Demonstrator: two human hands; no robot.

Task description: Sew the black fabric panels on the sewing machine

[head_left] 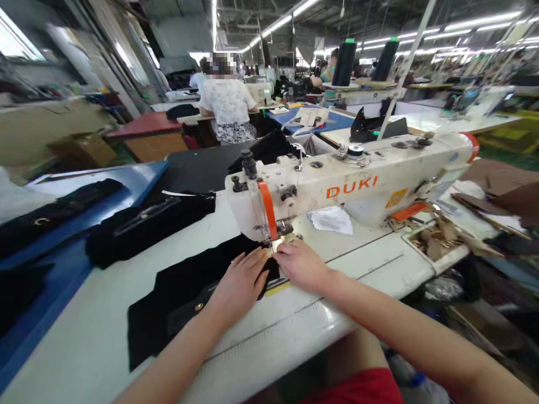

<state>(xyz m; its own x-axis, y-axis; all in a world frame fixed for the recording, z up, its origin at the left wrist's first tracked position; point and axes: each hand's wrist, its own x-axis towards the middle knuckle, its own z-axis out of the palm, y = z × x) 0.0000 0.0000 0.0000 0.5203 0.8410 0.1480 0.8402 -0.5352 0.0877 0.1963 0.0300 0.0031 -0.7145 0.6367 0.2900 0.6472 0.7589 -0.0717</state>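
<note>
A black fabric piece (pixel 181 286) with a small gold fitting lies on the white bed of a sewing machine (pixel 307 179). My left hand (pixel 242 283) rests flat on the fabric, fingers extended toward the needle area. Just right of the needle, my right hand (pixel 301 264) has its fingers bent together at the fabric's edge; what they may pinch is too small to make out. The fingertips of both hands nearly meet below the orange guard (pixel 268 209). The needle tip is hidden.
Another black piece (pixel 147 224) lies to the left, beside a blue surface (pixel 76 269). A scrap tray (pixel 435 247) sits at the right end of the machine table. Crumpled paper (pixel 331 220) lies behind the needle area. A person (pixel 227 101) sits ahead with their back turned.
</note>
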